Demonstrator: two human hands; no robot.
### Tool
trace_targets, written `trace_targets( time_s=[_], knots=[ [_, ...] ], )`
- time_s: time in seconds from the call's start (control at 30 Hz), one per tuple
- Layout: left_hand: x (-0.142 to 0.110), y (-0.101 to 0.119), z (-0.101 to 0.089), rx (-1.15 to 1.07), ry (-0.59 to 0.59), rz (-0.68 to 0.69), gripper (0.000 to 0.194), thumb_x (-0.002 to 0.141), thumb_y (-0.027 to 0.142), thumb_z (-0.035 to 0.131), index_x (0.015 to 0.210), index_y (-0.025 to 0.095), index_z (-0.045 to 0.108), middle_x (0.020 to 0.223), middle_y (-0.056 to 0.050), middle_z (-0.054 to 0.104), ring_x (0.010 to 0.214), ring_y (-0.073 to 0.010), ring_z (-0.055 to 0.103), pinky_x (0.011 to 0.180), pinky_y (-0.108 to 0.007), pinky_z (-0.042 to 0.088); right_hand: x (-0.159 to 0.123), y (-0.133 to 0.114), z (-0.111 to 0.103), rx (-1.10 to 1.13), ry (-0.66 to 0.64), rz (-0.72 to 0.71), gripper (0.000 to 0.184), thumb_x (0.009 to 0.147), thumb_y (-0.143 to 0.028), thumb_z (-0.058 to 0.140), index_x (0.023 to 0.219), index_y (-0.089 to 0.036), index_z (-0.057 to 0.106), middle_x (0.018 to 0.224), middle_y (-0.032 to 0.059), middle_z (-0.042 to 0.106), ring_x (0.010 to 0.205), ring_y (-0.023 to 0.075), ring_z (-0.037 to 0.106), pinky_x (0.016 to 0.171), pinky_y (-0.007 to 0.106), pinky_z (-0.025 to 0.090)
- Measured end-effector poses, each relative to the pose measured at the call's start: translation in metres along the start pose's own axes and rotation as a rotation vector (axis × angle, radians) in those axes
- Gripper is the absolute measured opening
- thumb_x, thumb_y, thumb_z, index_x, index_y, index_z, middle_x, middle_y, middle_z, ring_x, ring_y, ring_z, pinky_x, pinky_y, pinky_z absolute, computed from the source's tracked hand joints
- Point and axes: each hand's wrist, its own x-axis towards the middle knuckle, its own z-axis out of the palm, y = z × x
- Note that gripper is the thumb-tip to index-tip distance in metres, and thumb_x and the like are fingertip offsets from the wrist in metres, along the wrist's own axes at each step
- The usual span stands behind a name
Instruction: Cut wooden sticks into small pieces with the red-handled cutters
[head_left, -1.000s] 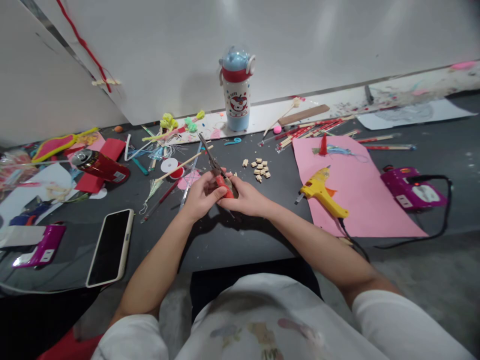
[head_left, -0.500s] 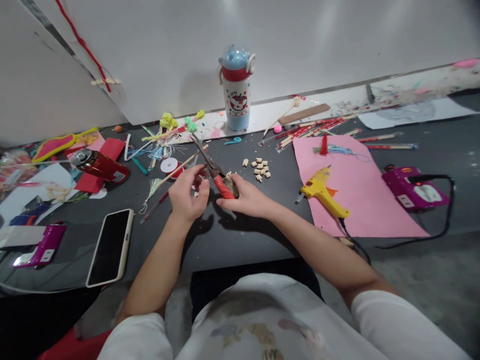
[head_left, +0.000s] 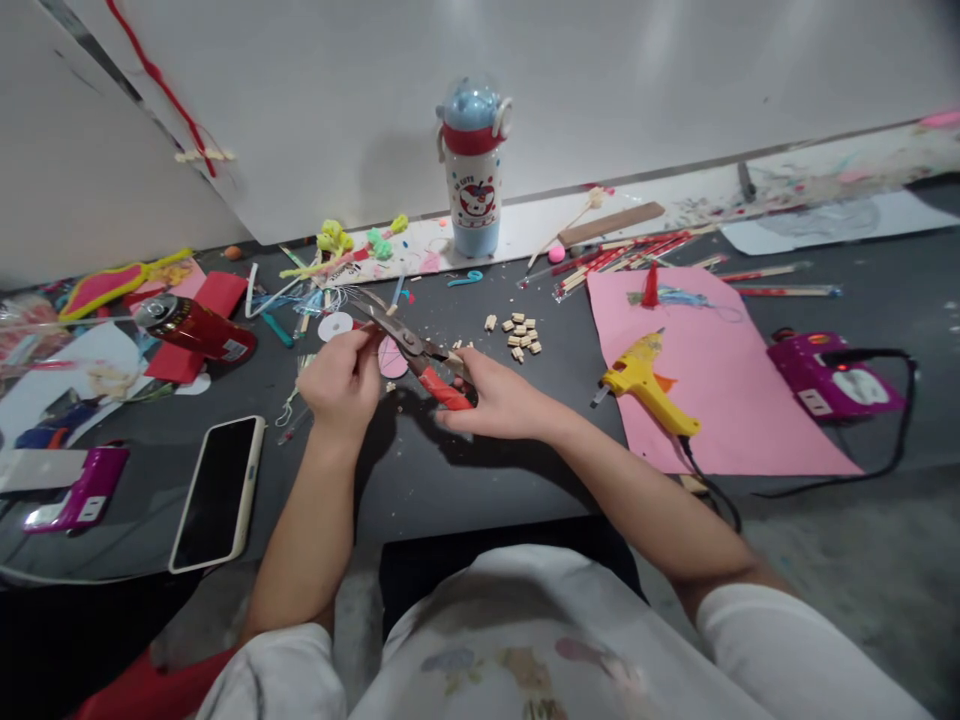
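The red-handled tool (head_left: 444, 388) is in the right hand (head_left: 510, 398), held up above the table (head_left: 457, 490), its dark metal blades parted and pointing away to the left. The right hand's fingers are wrapped on its handles. The left hand (head_left: 337, 385) is beside the blades, its fingers curled inward near the metal; whether they grip anything cannot be told, as the back of the hand hides the inside. A pink disc (head_left: 393, 358) lies between the left hand and the red handle, and a white spool (head_left: 335, 326) lies just beyond the left hand.

To the right of the tool, short wooden pieces (head_left: 519, 336) lie in a small loose group. Farther right, a yellow glue gun (head_left: 651, 392) rests on pink paper (head_left: 739, 400), with a red tassel (head_left: 650, 289) near the paper's far edge. A purple box (head_left: 825, 375) with a black cord is beside the paper.

Behind the wooden pieces, a blue and white bottle (head_left: 475, 180) stands upright near the wall panel. Red sticks (head_left: 619, 264) lie to its right, before a brown wooden strip (head_left: 611, 224). On the left, a dark red can (head_left: 201, 330) lies on its side. Nearer the person is a phone (head_left: 217, 492), screen up, and left of it another purple box (head_left: 101, 485).
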Motion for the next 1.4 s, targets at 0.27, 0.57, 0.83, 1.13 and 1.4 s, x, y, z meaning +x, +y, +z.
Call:
trace_targets(
  time_s=[0.27,0.57,0.83,1.13,1.4],
  knots=[
    [0.005,0.000,-0.006,-0.028,-0.020,0.017,0.013,0.081,0.023,0.057,0.086,0.019,0.068,0.077,-0.003,0.071,0.069,-0.0127,0.066,0.064,-0.022,0.048,0.000,0.001,-0.001,-0.072,0.033,-0.061,0.051,0.069,-0.046,0.063,0.108,-0.015,0.049,0.093,0.0073,0.057,0.081,0.0195,0.055,0.072,0.031,0.044],
    [0.010,-0.004,-0.013,-0.113,-0.123,0.052,0.021,0.084,0.023,0.053,0.098,0.023,0.069,0.082,-0.003,0.072,0.078,-0.0157,0.068,0.073,-0.026,0.052,0.001,0.002,-0.002,-0.039,0.004,-0.051,0.054,0.069,-0.044,0.065,0.112,-0.016,0.050,0.097,0.0081,0.059,0.084,0.0203,0.057,0.075,0.032,0.045],
    [0.011,-0.004,-0.014,-0.186,-0.167,0.046,0.022,0.085,0.022,0.052,0.101,0.023,0.067,0.084,-0.003,0.072,0.080,-0.0157,0.068,0.074,-0.026,0.051,0.001,0.001,-0.002,0.012,-0.012,-0.020,0.055,0.069,-0.046,0.065,0.113,-0.016,0.050,0.100,0.0082,0.059,0.081,0.0179,0.057,0.071,0.030,0.044],
    [0.011,-0.005,-0.015,-0.134,-0.208,0.017,0.022,0.087,0.026,0.050,0.102,0.023,0.066,0.085,-0.003,0.072,0.081,-0.0155,0.067,0.074,-0.025,0.049,0.001,0.001,-0.001,-0.030,-0.022,0.054,0.050,0.071,-0.059,0.059,0.098,-0.018,0.048,0.092,0.0053,0.059,0.074,0.0170,0.055,0.064,0.028,0.039],
    [0.012,0.005,-0.010,-0.074,-0.152,-0.004,0.026,0.085,0.035,0.055,0.105,0.021,0.062,0.102,-0.009,0.066,0.100,-0.0220,0.061,0.089,-0.035,0.044,0.001,0.001,-0.001,-0.014,-0.014,0.126,0.051,0.070,-0.065,0.057,0.091,-0.019,0.048,0.079,0.0013,0.058,0.066,0.0151,0.052,0.059,0.026,0.035]
  ],
)
